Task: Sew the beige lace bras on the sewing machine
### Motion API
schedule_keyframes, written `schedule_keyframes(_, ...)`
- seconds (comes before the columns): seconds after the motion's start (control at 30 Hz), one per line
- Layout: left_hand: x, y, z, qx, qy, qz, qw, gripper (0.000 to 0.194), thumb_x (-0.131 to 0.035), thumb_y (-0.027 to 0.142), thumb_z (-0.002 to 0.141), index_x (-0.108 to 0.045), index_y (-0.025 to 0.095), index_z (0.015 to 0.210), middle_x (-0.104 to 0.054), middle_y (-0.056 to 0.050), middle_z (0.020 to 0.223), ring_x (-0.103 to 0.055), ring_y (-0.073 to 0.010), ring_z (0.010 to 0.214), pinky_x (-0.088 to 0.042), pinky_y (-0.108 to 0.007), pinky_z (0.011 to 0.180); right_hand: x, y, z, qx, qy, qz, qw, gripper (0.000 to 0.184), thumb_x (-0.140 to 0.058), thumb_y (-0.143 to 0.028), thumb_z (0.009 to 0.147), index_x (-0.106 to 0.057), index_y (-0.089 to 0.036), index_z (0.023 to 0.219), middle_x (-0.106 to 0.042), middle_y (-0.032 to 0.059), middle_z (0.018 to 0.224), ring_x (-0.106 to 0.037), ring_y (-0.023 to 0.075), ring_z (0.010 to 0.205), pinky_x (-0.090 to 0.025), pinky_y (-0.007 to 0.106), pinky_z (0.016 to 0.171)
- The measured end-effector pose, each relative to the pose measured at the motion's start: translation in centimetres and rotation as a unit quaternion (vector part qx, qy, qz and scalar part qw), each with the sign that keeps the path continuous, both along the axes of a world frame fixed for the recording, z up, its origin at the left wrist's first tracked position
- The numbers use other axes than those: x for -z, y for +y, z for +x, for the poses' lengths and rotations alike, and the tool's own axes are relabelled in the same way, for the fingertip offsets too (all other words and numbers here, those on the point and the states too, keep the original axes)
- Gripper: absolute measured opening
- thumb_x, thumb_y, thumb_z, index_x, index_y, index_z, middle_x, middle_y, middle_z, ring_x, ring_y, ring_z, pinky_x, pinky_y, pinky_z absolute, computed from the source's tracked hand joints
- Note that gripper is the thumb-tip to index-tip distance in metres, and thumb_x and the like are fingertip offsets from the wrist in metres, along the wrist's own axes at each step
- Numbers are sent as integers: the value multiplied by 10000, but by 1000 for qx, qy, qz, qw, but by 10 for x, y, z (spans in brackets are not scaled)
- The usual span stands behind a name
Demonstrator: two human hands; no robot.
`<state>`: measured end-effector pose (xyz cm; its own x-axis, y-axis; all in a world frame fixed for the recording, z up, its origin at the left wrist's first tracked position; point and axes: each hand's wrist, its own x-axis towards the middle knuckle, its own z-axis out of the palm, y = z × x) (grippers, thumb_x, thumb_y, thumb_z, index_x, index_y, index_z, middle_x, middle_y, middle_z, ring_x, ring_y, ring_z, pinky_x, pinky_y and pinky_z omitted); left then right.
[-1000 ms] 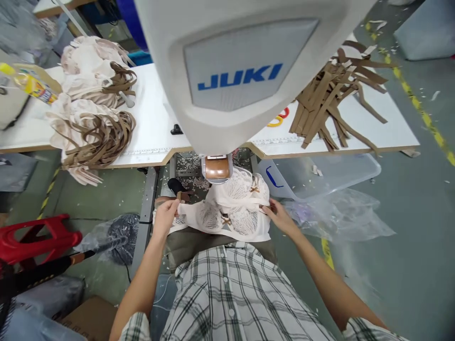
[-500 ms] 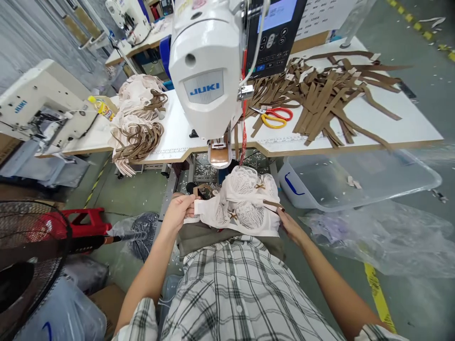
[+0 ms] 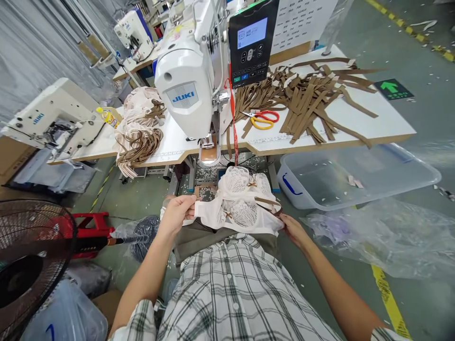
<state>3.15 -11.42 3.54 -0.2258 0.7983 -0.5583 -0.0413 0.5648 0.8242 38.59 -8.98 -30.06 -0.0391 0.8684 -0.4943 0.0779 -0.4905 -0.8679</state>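
Across my lap lie white lace bras (image 3: 244,213) with small brown bows and brown straps. My left hand (image 3: 178,213) pinches the white end of the nearer bra's band between thumb and fingers. On the other side, my right hand (image 3: 293,229) is closed at the right edge of the same bra, near a brown strap; part of its fingers is hidden by the fabric. Just beyond the bras stands the white sewing machine head (image 3: 185,90), its needle area over a small brown plate at the table edge.
Brown straps (image 3: 313,104) are heaped on the white table (image 3: 384,125), beside red and yellow scissors (image 3: 262,119). Bras with brown straps (image 3: 140,137) lie piled at left. A clear plastic bin (image 3: 359,180) stands below right; a black fan (image 3: 31,255) is at lower left.
The view has shifted, so the machine and table sit further left. Both hands keep their hold on the bra, and the right edge with its brown strap has moved slightly.
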Motion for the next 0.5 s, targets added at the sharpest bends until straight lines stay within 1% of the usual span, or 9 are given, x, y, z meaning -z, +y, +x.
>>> schedule_keyframes(0.1,2,5,1,2,1,-6,1000,453,-788,560,648,-742,127,773,-645,-27,600,-542,-87,494,-441,-184,462,-10,-2,8,23,6,-22,999,434,-628,-670,666,-590,-245,745,-644,45,638,-559,192,505,-457,320,438)
schedule_keyframes(0.17,6,11,-1,8,3,-11,1000,453,-782,558,658,-746,126,787,-633,-23,589,-535,-89,494,-440,-190,466,-20,0,11,45,-1,-25,999,479,-603,-710,663,-556,-241,745,-607,22,617,-522,168,493,-426,298,430)
schedule_keyframes(0.23,12,19,-8,17,10,-15,1000,452,-775,558,663,-743,124,786,-622,-20,580,-524,-91,488,-436,-199,466,-32,4,13,62,-11,-21,998,533,-547,-753,682,-560,-233,799,-609,14,645,-523,157,513,-418,280,445)
schedule_keyframes(0.27,17,25,-14,21,16,-16,1000,454,-773,561,662,-739,124,782,-617,-16,577,-517,-91,485,-429,-201,463,-39,5,14,66,-15,-18,998,556,-523,-759,696,-575,-228,852,-632,19,689,-547,158,548,-433,275,472)
schedule_keyframes(0.3,22,31,-21,22,26,-15,999,460,-771,567,654,-733,127,782,-610,-10,573,-508,-90,481,-418,-200,456,-46,5,15,66,-19,-16,998,570,-518,-752,706,-588,-224,910,-660,28,747,-579,162,598,-456,273,512)
schedule_keyframes(0.37,37,47,-39,19,55,-8,998,478,-769,585,622,-712,137,779,-585,13,558,-479,-82,470,-379,-190,435,-59,5,17,52,-26,-16,998,568,-572,-706,698,-613,-214,979,-701,47,844,-628,175,698,-494,282,599)
schedule_keyframes(0.43,55,67,-58,11,93,7,996,494,-756,613,577,-667,154,739,-534,44,525,-421,-67,451,-329,-179,414,-70,2,19,25,-38,-24,999,530,-650,-640,673,-647,-198,967,-719,54,858,-642,184,731,-504,295,641)
schedule_keyframes(0.5,74,86,-74,25,129,15,991,509,-719,645,561,-628,166,705,-478,62,492,-378,-69,435,-320,-193,408,-80,0,19,2,-54,-33,998,486,-656,-606,704,-674,-186,947,-725,54,840,-642,185,726,-498,300,646)
